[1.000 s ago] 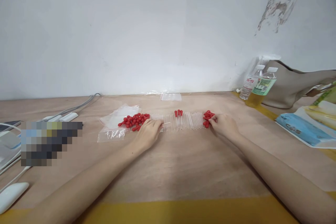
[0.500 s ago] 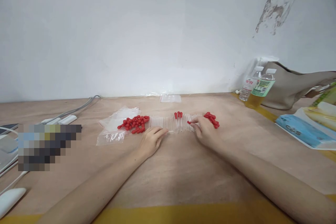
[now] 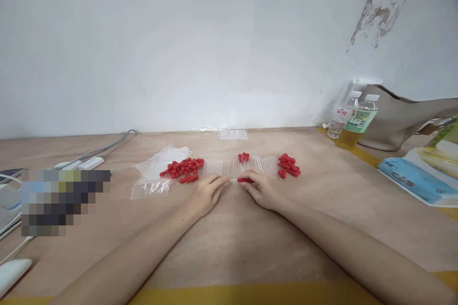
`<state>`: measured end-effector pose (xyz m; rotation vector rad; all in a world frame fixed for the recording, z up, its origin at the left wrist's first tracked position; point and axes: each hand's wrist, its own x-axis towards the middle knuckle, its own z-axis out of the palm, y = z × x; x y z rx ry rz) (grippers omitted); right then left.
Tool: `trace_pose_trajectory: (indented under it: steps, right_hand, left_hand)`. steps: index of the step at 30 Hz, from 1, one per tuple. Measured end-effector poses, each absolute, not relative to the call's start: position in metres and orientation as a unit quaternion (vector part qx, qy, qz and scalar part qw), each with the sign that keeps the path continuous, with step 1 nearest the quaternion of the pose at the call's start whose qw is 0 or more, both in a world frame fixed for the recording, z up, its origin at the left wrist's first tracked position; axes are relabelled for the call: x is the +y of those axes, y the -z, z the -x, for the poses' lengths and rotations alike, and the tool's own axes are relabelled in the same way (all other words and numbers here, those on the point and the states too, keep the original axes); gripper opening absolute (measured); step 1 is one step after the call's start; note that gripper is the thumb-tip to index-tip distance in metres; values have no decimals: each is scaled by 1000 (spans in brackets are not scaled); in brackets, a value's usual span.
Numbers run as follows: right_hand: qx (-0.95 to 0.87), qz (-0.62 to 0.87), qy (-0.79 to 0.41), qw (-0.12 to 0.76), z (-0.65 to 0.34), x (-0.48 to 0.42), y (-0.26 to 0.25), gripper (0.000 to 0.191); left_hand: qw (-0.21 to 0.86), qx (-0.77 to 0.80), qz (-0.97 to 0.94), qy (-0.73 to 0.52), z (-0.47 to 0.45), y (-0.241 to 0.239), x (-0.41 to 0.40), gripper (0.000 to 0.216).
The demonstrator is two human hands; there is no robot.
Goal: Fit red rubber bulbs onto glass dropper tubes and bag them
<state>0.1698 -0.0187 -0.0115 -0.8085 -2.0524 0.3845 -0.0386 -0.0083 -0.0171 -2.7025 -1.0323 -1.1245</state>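
My left hand (image 3: pixel 207 193) is closed on a thin glass dropper tube (image 3: pixel 232 180), its end pointing right. Facing it, my right hand (image 3: pixel 263 188) pinches a red rubber dropper bulb (image 3: pixel 244 180) at that end of the tube; whether the tube is inside the bulb I cannot tell. Behind the hands lie two rows of clear glass tubes (image 3: pixel 219 167), and between them several droppers with red bulbs (image 3: pixel 244 157) on top. A pile of red bulbs (image 3: pixel 184 167) is left of my left hand, and a smaller pile of red bulbs (image 3: pixel 289 166) is right of my right hand.
Clear plastic bags (image 3: pixel 150 188) lie under and beside the left pile. A small bag (image 3: pixel 233 134) rests by the wall. Two bottles (image 3: pixel 359 124), a grey bag (image 3: pixel 390 124) and a blue packet (image 3: pixel 418 178) are at right. Cables and a power strip (image 3: pixel 91 163) are at left.
My right hand has moved left from the right-hand tubes, bringing a red bulb to the tube in my left hand. My left hand has stayed nearly still.
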Motion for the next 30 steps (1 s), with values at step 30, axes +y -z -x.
trace_pose_trajectory:
  steps: [30]
  right_hand:
    - [-831,331,-157,419,-173,-17,23,16]
  left_hand:
    - [29,-259,896,360,36,19,-10,22]
